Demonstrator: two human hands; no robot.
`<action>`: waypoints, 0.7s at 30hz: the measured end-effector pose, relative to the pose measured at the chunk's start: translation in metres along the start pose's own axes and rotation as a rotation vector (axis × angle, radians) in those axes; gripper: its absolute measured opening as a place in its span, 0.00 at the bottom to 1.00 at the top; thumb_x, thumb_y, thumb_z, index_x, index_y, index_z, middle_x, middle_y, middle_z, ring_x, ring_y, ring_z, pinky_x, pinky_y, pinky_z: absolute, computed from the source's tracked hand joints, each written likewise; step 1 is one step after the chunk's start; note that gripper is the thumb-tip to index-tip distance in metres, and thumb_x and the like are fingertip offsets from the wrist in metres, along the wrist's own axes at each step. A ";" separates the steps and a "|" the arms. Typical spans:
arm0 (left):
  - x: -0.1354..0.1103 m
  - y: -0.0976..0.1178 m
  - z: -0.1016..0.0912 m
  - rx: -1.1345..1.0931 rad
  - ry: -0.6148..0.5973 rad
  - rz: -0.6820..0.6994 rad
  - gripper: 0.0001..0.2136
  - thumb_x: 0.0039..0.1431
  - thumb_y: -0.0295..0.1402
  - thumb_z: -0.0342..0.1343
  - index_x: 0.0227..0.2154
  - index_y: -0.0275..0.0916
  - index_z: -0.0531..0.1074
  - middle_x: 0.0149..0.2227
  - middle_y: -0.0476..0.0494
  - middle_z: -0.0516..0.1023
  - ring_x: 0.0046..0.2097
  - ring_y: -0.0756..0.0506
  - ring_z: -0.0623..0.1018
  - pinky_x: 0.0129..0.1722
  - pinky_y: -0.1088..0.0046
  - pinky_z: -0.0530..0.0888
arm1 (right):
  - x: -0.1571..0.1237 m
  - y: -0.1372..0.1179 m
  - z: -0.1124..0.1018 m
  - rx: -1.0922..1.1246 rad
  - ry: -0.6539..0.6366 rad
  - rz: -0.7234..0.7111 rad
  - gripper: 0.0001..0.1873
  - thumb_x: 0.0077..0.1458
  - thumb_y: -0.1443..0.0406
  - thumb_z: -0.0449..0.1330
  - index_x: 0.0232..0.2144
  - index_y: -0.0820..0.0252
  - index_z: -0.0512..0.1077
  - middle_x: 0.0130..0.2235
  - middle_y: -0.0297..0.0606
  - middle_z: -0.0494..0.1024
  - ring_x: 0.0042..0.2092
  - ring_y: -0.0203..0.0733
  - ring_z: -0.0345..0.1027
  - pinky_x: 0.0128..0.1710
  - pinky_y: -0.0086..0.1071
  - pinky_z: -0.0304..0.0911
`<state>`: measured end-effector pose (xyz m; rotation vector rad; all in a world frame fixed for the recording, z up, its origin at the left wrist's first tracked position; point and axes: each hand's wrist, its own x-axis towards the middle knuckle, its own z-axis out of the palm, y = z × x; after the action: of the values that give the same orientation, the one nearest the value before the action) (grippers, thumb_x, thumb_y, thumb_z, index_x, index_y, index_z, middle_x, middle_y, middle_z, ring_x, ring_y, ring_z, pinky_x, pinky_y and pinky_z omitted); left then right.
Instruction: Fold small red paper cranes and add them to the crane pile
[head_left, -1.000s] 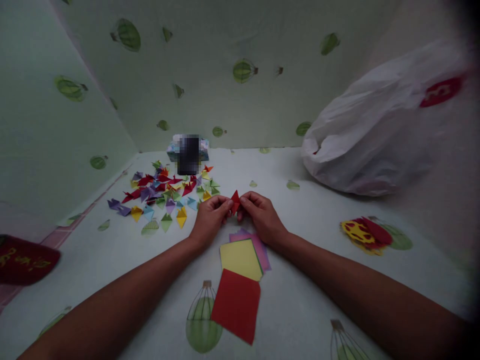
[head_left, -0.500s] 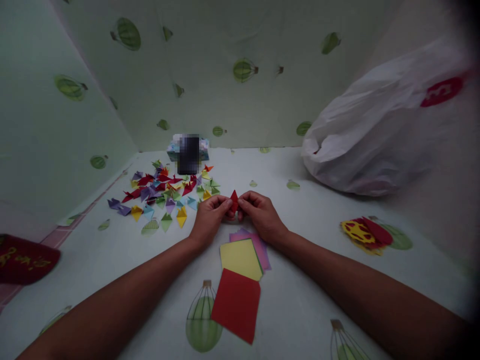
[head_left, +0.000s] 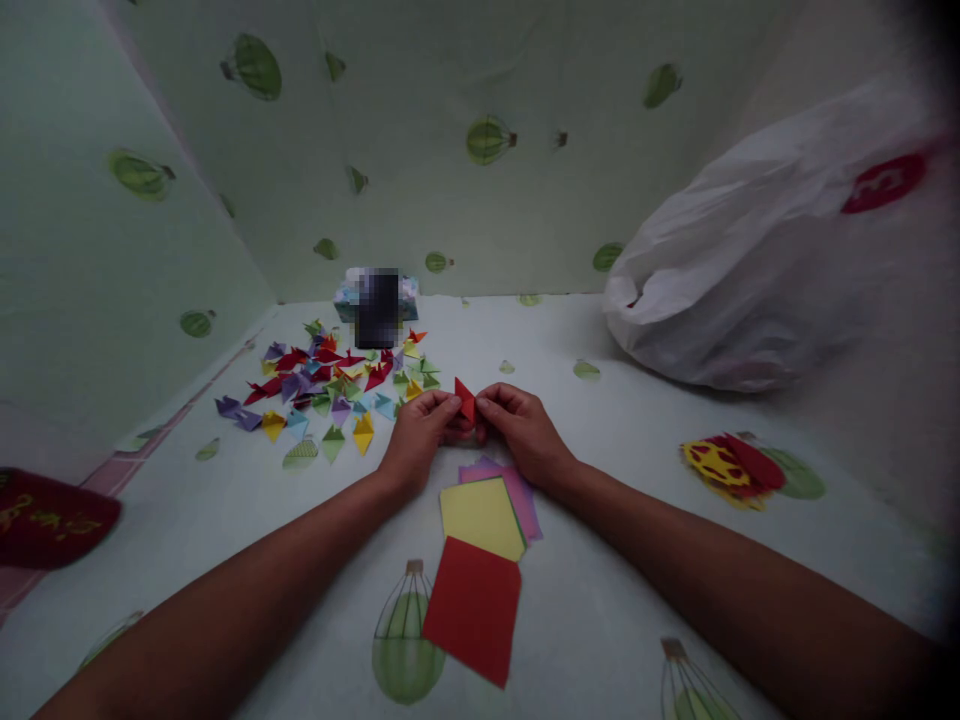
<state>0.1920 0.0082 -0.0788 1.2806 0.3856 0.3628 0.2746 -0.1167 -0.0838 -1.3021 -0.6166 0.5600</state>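
Note:
My left hand and my right hand meet at the middle of the pale sheet and both pinch a small folded red paper piece, whose point sticks up between the fingertips. Just below my hands lies a stack of flat paper squares: pink and purple under a yellow square, with a red square nearest me. To the left, a pile of several small folded paper pieces in red, purple, yellow, green and blue is spread out.
A big white plastic bag fills the right back. A small blurred box stands at the back wall. A red-and-yellow patterned item lies right; a dark red cloth lies at the far left edge.
The red piece has turned slightly between my fingers, its tip leaning left now. Hands stay in the same spot.

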 end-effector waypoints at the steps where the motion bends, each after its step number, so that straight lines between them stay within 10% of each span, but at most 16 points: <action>1: 0.000 0.000 0.000 -0.006 0.000 -0.001 0.12 0.49 0.40 0.64 0.27 0.36 0.72 0.24 0.50 0.75 0.27 0.51 0.75 0.29 0.75 0.75 | 0.000 0.000 0.000 0.001 -0.003 0.001 0.09 0.53 0.59 0.62 0.28 0.59 0.70 0.22 0.29 0.72 0.24 0.34 0.64 0.27 0.30 0.61; 21: 0.001 -0.001 -0.002 -0.002 -0.134 0.011 0.10 0.51 0.37 0.64 0.27 0.36 0.71 0.25 0.52 0.72 0.27 0.53 0.71 0.31 0.76 0.68 | -0.004 -0.002 0.002 -0.251 0.005 -0.086 0.05 0.53 0.64 0.59 0.27 0.58 0.68 0.20 0.28 0.70 0.22 0.35 0.62 0.24 0.30 0.58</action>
<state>0.1920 0.0103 -0.0804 1.2974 0.2647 0.2855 0.2708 -0.1183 -0.0815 -1.5035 -0.7528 0.4179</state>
